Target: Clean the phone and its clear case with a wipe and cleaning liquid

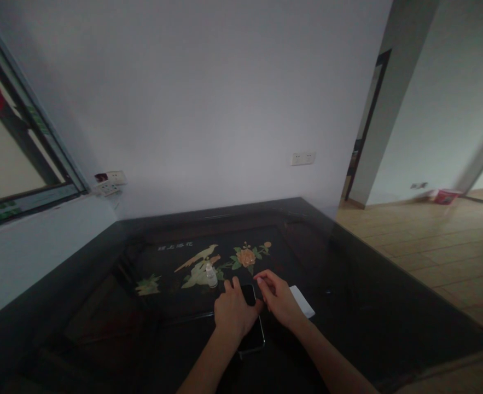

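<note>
black tabletop [372, 312] | phone [255, 336] partly under left grip [233, 311] | right grip [281, 298] beside

Toward the right edge of the tabletop [372, 306] a hand could pass low, and another lane runs along the left edge up to the far left corner, with the wall [216, 109] closing off the far edge. Nearer the middle, the small bottle [211, 276] stands just beyond the left hand [233, 309], which covers part of the phone [252, 340], while the right hand [280, 298] and white paper [303, 302] crowd the phone's right side.
</note>
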`<action>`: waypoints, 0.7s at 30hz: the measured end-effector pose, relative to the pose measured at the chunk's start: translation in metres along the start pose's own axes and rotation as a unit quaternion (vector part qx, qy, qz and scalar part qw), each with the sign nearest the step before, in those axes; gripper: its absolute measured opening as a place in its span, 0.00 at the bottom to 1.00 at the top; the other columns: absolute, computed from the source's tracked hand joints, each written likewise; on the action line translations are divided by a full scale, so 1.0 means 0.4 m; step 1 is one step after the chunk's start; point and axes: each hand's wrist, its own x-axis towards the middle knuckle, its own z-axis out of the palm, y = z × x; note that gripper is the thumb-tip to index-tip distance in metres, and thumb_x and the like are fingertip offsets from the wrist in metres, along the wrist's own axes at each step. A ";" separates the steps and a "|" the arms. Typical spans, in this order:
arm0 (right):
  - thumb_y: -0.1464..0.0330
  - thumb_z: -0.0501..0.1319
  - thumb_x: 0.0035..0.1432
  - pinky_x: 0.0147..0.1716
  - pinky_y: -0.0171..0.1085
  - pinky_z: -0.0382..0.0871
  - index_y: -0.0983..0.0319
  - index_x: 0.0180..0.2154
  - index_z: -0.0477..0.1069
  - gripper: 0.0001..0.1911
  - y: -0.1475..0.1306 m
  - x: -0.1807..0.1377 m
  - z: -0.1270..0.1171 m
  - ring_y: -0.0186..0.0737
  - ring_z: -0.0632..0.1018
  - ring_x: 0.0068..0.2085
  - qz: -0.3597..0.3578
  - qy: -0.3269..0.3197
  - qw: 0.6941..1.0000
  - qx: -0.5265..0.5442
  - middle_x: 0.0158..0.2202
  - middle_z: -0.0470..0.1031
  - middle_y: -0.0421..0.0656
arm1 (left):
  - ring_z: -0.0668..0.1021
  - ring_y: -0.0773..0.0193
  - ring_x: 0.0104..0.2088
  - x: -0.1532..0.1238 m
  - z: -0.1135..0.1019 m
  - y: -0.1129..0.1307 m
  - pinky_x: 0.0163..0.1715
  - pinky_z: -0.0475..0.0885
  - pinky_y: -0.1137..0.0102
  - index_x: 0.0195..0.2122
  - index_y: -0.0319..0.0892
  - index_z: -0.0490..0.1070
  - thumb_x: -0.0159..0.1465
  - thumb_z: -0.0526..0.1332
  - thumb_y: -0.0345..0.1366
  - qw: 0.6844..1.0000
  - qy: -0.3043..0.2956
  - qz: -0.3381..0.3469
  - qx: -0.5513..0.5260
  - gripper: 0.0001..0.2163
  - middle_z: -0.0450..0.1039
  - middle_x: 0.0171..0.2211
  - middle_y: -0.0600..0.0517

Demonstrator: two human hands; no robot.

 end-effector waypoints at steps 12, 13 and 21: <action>0.52 0.57 0.67 0.19 0.30 0.57 0.59 0.43 0.73 0.18 0.001 -0.001 0.003 0.30 0.65 0.19 -0.002 -0.011 1.000 0.008 0.23 0.69 0.34 | 0.80 0.42 0.44 -0.001 0.016 -0.026 0.41 0.73 0.57 0.64 0.35 0.61 0.61 0.54 0.61 0.999 0.028 0.006 -0.028 0.39 0.68 0.56 0.32; 0.53 0.57 0.67 0.19 0.29 0.57 0.59 0.43 0.73 0.17 -0.001 -0.002 0.003 0.30 0.66 0.19 -0.001 -0.015 1.000 0.008 0.23 0.69 0.34 | 0.81 0.42 0.44 -0.002 0.015 -0.029 0.40 0.73 0.58 0.63 0.35 0.61 0.61 0.54 0.62 0.999 0.027 0.005 -0.031 0.39 0.68 0.55 0.32; 0.54 0.56 0.68 0.19 0.30 0.58 0.59 0.43 0.72 0.16 -0.011 -0.006 0.002 0.31 0.67 0.19 0.015 -0.030 0.999 -0.003 0.22 0.68 0.34 | 0.81 0.44 0.44 -0.006 0.020 -0.033 0.39 0.73 0.60 0.63 0.35 0.59 0.60 0.56 0.61 0.998 0.036 -0.001 -0.045 0.40 0.67 0.55 0.34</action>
